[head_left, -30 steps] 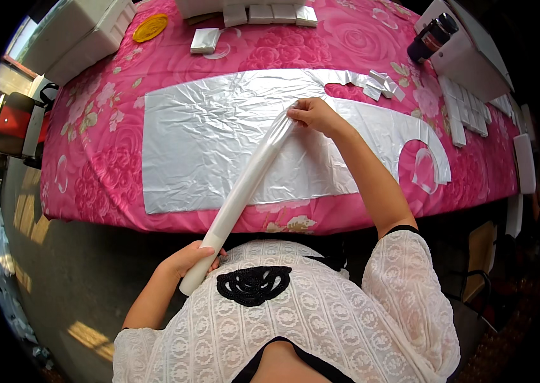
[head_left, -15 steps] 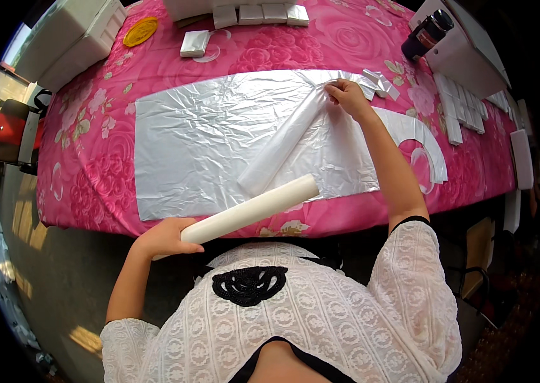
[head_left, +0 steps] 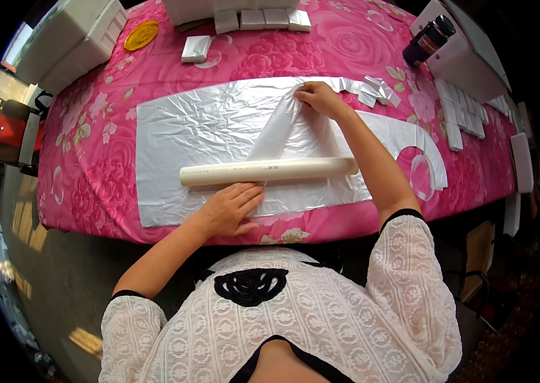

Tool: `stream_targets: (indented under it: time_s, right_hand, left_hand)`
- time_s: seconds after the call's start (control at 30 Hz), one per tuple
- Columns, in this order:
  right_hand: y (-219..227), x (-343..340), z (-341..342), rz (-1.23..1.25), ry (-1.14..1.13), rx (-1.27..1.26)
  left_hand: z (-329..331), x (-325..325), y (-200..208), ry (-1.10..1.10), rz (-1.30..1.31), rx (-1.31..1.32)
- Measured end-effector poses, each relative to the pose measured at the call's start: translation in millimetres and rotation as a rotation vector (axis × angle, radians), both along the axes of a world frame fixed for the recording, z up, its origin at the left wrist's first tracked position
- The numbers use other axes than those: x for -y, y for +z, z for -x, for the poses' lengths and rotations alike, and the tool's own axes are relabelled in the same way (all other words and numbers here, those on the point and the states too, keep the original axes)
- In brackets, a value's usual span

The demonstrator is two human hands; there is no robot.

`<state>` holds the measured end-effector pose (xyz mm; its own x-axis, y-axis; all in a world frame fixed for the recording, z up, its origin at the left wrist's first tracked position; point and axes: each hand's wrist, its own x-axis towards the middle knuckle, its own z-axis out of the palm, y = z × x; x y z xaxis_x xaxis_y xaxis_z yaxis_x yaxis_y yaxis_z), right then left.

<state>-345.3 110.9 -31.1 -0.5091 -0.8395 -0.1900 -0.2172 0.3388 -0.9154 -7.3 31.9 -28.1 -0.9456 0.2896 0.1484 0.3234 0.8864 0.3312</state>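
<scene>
A thin, crinkled white plastic apron (head_left: pixel 187 134) lies spread on the table, its curved loop end at the right. Across its lower part rests a white plastic pipe (head_left: pixel 244 171), lying nearly level from left to right. My left hand (head_left: pixel 231 207) is just below the pipe, palm down with the fingers stretched out and their tips close against it. Pinched in the fingers of my right hand (head_left: pixel 321 99) is the far edge of the apron, and a fold of film (head_left: pixel 276 131) slopes from there down to the pipe.
A pink floral cloth (head_left: pixel 97 172) covers the table. Small folded white packets (head_left: pixel 196 48) lie at the back, more strips (head_left: pixel 461 112) at the right. A dark bottle (head_left: pixel 428 39), white boxes (head_left: pixel 72 45) and a yellow dish (head_left: pixel 141 35) stand around the edges.
The pipe has gone from my left hand's grip onto the apron and lies level. My left hand has moved right and opened. My right hand has shifted left with the film.
</scene>
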Motion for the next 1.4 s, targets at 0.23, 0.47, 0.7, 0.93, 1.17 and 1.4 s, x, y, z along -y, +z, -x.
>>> stream_targets:
  time_s: [0.23, 0.47, 0.7, 0.93, 1.17, 1.4]
  right_hand:
    - [9.1, 7.7, -7.9, 0.018, -0.301, -0.437]
    - [30.4, -66.2, -157.8, 0.083, 0.298, -0.652]
    - [17.6, -114.3, -111.4, -0.023, -0.035, -0.905]
    - [21.7, -141.8, -67.3, -0.194, -0.306, -0.886]
    - [24.3, -111.5, -159.9, 0.045, 0.210, -0.804]
    - [8.9, -41.4, -133.6, 0.102, 0.190, -0.891]
  left_hand:
    - [-4.1, -11.7, 1.0, 0.000, 0.035, 0.126]
    - [-18.8, -53.7, -9.3, 0.169, 0.052, 0.137]
    - [-20.6, -62.7, -10.7, 0.199, 0.025, 0.117]
    - [-4.1, -27.0, 0.4, 0.053, -0.049, 0.116]
    - [-9.4, -65.3, -10.0, 0.180, 0.008, 0.053]
    - [-19.0, -90.6, -17.0, 0.244, 0.108, 0.097]
